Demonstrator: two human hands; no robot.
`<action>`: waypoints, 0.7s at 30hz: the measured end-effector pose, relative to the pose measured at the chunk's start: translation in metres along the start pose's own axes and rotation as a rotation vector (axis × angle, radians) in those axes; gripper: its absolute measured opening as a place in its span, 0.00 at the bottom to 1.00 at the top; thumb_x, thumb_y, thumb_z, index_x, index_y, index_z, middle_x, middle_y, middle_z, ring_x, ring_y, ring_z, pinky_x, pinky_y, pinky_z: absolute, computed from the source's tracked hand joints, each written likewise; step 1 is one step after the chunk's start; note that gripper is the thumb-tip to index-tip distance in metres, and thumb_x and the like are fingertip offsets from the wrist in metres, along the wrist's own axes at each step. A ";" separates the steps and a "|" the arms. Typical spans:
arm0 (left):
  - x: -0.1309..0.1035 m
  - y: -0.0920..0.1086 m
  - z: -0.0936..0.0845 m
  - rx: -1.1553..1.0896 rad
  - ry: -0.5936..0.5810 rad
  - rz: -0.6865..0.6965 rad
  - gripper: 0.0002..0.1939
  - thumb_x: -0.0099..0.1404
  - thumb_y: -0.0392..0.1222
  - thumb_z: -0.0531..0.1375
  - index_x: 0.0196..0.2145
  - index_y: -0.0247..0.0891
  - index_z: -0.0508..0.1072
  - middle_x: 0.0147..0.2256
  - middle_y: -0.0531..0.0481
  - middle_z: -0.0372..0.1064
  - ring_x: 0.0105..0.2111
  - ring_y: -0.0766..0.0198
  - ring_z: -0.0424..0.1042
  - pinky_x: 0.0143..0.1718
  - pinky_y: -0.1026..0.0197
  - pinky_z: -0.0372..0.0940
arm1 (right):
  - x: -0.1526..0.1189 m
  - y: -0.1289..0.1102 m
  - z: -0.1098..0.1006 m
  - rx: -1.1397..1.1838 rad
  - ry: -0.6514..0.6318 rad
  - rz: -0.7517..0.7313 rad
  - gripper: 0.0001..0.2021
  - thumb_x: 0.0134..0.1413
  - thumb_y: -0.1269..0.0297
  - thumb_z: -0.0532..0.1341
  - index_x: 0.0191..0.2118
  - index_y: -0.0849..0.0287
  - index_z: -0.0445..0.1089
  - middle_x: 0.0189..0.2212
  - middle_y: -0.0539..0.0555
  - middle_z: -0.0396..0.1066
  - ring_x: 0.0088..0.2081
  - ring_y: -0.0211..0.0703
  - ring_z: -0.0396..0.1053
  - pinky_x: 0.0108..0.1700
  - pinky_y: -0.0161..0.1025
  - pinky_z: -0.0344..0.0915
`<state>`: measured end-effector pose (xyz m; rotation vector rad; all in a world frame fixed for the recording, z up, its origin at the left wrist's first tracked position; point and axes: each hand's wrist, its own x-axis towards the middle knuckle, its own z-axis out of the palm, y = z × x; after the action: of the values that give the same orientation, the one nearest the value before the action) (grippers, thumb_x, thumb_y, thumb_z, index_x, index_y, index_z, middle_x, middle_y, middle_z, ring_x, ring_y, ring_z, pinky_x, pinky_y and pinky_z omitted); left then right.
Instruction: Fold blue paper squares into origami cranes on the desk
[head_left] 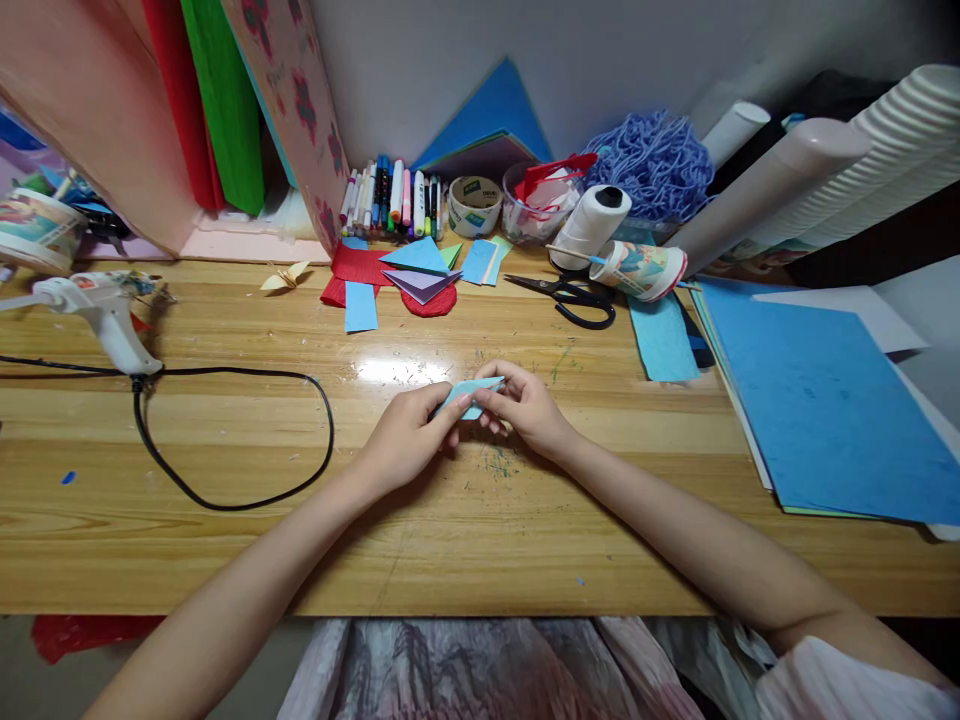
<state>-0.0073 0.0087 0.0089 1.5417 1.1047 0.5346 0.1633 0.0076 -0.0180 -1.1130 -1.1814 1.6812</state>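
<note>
On the wooden table (390,560), the black scissors (566,290) lie near the back, and I tell the other places from them. The light blue folded paper (473,410) is to the left of the scissors and nearer to the person, held above the table between two bare hands. The left hand (409,428) grasps the left end of this paper, with its thumb on the upper face. The right hand (534,415) pinches the right part of the same paper between thumb and fingers, so both hands are occupied with it. To the left of the scissors there are a folded purple paper (424,287) and a red paper (361,264); farther left is a small yellow folded paper (285,277), and farthest a white glue gun (105,315) with a black cord (225,507) making a loop. Behind the scissors, toward the left, are the markers (394,198) and a roll of tape (475,208). Just beside them, at the right, are a white spool (590,226) and a paper cup (641,270), which is tilted on its side. Well to the right, blue sheets (847,400) lie in a pile.
</note>
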 end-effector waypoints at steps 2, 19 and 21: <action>0.001 -0.001 -0.002 0.056 0.024 0.011 0.20 0.65 0.55 0.50 0.29 0.35 0.69 0.24 0.53 0.68 0.25 0.66 0.65 0.27 0.66 0.57 | 0.000 0.001 0.002 -0.014 0.023 -0.008 0.17 0.46 0.52 0.65 0.33 0.58 0.62 0.17 0.44 0.66 0.16 0.29 0.60 0.16 0.26 0.54; 0.012 -0.015 -0.018 0.578 0.232 0.300 0.11 0.62 0.39 0.58 0.42 0.36 0.66 0.42 0.45 0.66 0.43 0.58 0.64 0.43 0.58 0.60 | 0.005 0.004 -0.008 -1.003 -0.006 -0.625 0.11 0.59 0.66 0.56 0.47 0.57 0.68 0.40 0.57 0.70 0.43 0.45 0.65 0.46 0.44 0.64; 0.015 -0.018 -0.022 0.626 0.169 0.376 0.05 0.64 0.37 0.55 0.38 0.36 0.67 0.37 0.47 0.67 0.39 0.61 0.65 0.40 0.60 0.60 | 0.006 0.004 -0.008 -1.042 0.002 -0.632 0.11 0.60 0.66 0.54 0.47 0.58 0.69 0.39 0.58 0.70 0.42 0.45 0.65 0.45 0.44 0.64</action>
<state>-0.0250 0.0320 -0.0047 2.3130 1.1790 0.6112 0.1683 0.0141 -0.0250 -1.0965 -2.2127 0.5260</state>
